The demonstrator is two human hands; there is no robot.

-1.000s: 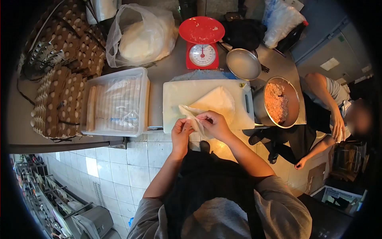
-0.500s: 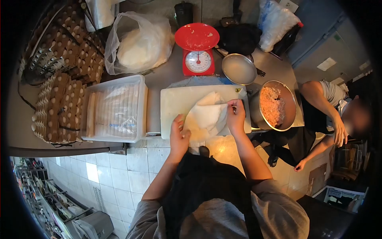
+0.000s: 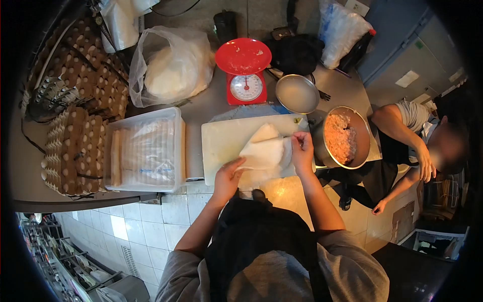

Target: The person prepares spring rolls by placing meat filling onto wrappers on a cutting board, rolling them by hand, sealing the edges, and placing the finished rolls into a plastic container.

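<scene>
A stack of thin white wrapper sheets (image 3: 266, 153) is lying over the white cutting board (image 3: 216, 138), its upper part folded. At the near left edge of the wrappers, my left hand (image 3: 229, 177) has its fingers closed on a sheet. My right hand (image 3: 303, 152) pinches the right edge of the wrappers between thumb and fingers. Just right of that hand stands a metal pot (image 3: 363, 132) with pinkish minced filling (image 3: 339, 141) inside.
Behind the board are a red scale (image 3: 246, 88), a round metal pan (image 3: 297, 94) and a plastic bag (image 3: 173, 65) with white contents. Leftward sit a clear container (image 3: 181, 151) of wrapped rolls and stacked egg trays (image 3: 75, 151). A co-worker (image 3: 407, 131) is at the right.
My left hand has moved in to the wrapper edge and closed on it. My right hand keeps its pinch while the sheets shift slightly. The camera view has tilted a little.
</scene>
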